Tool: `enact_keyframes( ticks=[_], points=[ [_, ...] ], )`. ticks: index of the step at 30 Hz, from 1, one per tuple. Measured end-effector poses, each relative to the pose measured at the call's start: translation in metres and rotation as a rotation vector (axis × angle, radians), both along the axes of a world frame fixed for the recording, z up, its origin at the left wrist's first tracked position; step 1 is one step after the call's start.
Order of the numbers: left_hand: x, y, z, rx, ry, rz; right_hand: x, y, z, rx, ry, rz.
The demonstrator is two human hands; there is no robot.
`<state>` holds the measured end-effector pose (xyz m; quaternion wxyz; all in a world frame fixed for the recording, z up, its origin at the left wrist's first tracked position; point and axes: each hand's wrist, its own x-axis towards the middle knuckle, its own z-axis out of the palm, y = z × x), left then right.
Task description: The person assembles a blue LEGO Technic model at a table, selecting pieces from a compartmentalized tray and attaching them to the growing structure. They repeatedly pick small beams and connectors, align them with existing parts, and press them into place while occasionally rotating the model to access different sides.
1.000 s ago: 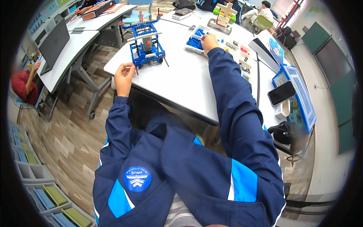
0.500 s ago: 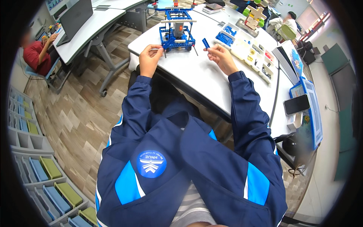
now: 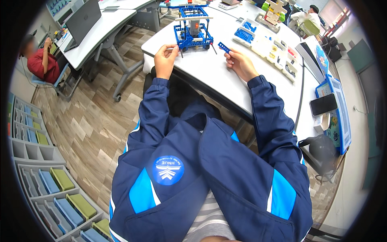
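My right hand [image 3: 241, 64] pinches one end of a short blue building beam [image 3: 223, 47] with holes, held over the white table. My left hand [image 3: 166, 60] is at the table's near edge, thumb and fingertips pressed together; whatever may be between them is too small to make out. Just beyond it stands a blue frame model [image 3: 188, 42] built of beams, with a grey and orange block [image 3: 194, 28] inside and thin dark rods sticking out near its base. The left fingertips are close beside one of these rods; I cannot tell whether they touch.
Right of the model lies a sectioned parts tray [image 3: 266, 48] with blue, yellow, red and dark pieces. A phone [image 3: 323, 104] rests on a white box by a blue case [image 3: 338, 117]. At the left, a person in red [image 3: 42, 62] sits by a laptop [image 3: 83, 22].
The view has shifted slightly, so the table sits a little further right. My right hand has turned the blue beam, now showing its holes. The left hand stays pinched near the model.
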<state>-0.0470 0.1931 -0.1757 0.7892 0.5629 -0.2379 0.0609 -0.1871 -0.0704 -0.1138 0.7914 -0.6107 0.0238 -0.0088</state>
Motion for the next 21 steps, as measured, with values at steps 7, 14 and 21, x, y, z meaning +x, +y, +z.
enact_keyframes(
  ticks=[7,14,21],
  points=[
    [0.000,-0.001,-0.002,-0.006,0.010,0.006,-0.005,0.016,0.003,0.056,0.012,-0.085],
    [0.002,0.000,-0.005,0.030,0.031,-0.008,-0.005,0.026,0.009,-0.182,-0.007,-0.097],
    [0.001,0.000,-0.004,0.025,0.014,0.002,-0.008,0.033,0.009,-0.189,-0.051,-0.144]
  ],
)
